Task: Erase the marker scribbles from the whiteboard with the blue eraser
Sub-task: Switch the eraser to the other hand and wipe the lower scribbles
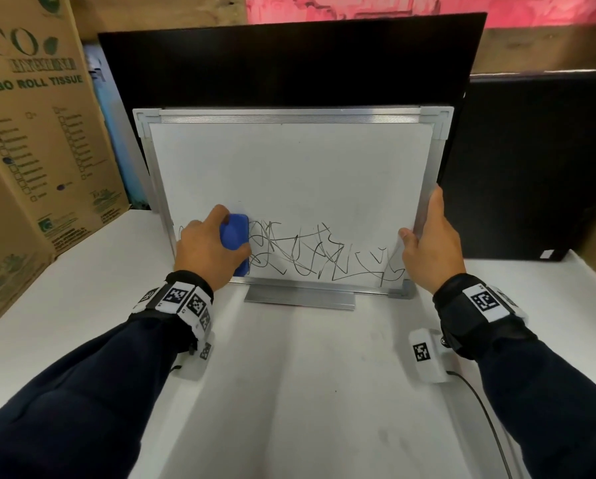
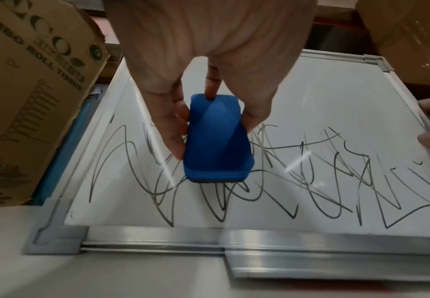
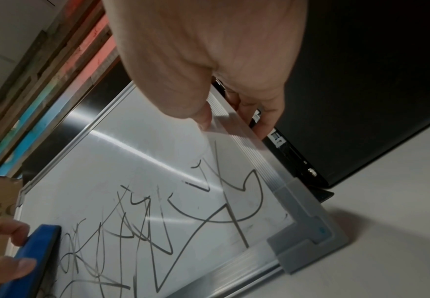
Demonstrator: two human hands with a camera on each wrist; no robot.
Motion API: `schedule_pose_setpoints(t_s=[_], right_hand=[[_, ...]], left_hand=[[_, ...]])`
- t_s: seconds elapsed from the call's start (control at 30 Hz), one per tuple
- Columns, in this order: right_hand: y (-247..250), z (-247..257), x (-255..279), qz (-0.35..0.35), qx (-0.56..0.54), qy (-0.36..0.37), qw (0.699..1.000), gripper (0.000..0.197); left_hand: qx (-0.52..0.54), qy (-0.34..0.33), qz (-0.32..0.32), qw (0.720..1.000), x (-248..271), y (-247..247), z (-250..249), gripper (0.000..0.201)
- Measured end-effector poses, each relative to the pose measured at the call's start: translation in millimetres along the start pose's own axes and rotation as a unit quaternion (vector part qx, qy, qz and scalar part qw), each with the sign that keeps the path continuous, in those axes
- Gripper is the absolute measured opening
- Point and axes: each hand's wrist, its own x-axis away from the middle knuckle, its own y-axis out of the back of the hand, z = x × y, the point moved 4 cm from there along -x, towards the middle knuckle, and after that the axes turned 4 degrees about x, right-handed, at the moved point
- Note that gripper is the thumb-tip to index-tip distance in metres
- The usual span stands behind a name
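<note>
Gripping the blue eraser [image 2: 217, 139] against the whiteboard [image 1: 289, 174], left hand [image 1: 208, 252]; right hand [image 1: 431, 247] clasps its frame.

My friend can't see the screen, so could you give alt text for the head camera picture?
A person's left hand presses a blue eraser against the lower left of a propped-up whiteboard, beside black marker scribbles along its bottom. The right hand grips the board's right edge. It stands on a white table, with a cardboard box at left.
</note>
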Motion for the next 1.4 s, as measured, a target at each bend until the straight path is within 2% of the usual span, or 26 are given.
schedule_pose_setpoints(t_s=[0.07, 0.2, 0.23, 0.33, 0.4, 0.53, 0.7, 0.87, 1.0, 1.17, 1.33, 1.4], right_hand=[[-0.3, 0.3, 0.1, -0.003, 0.001, 0.004, 1.0, 0.09], [-0.3, -0.2, -0.2, -0.004, 0.001, 0.004, 1.0, 0.09], [-0.4, -0.5, -0.5, -0.004, 0.001, 0.004, 1.0, 0.09], [-1.3, -1.7, -1.1, -0.001, 0.001, 0.003, 1.0, 0.09], [-1.3, -1.6, -1.0, -0.001, -0.002, 0.001, 1.0, 0.09], [-0.4, -0.7, -1.1, -0.001, 0.0, 0.002, 1.0, 0.089], [-1.5, -1.8, -1.8, -0.002, 0.002, 0.006, 1.0, 0.09], [-0.3, -0.4, -1.4, 0.001, 0.001, -0.003, 1.0, 0.09], [-1.7, -2.1, -1.6, -0.002, 0.0, 0.002, 1.0, 0.09], [-1.8, -2.0, -2.0, -0.002, -0.001, 0.002, 1.0, 0.09], [-1.5, -1.9, -1.4, -0.005, -0.001, 0.003, 1.0, 0.089], [-1.4, -1.4, -1.4, -0.004, 0.0, 0.002, 1.0, 0.089]], left_hand=[[0.012, 0.004, -0.018, 1.0, 0.9, 0.1, -4.0, 0.05], [-0.007, -0.003, 0.053, 0.999, 5.2, -15.3, -4.5, 0.048], [-0.005, -0.003, 0.053, 0.999, 5.6, -15.2, -5.4, 0.048], [0.015, -0.007, -0.01, 1.0, 6.1, -8.1, -9.5, 0.048], [0.021, -0.006, -0.021, 1.0, 6.3, -8.0, -13.0, 0.049], [-0.008, -0.006, 0.063, 0.998, 6.4, -20.8, -14.8, 0.049], [0.024, -0.014, -0.006, 1.0, 8.5, -11.0, -21.8, 0.047], [0.016, -0.022, 0.053, 0.998, 14.3, -24.8, -23.3, 0.05], [0.033, -0.02, -0.001, 0.999, 14.0, -22.2, -24.0, 0.061], [0.014, -0.023, 0.031, 0.999, 17.3, -29.0, -27.4, 0.064], [0.035, 0.002, 0.004, 0.999, 14.3, -26.9, -30.2, 0.061], [0.029, 0.0, 0.014, 0.999, 17.7, -29.0, -31.2, 0.061]])
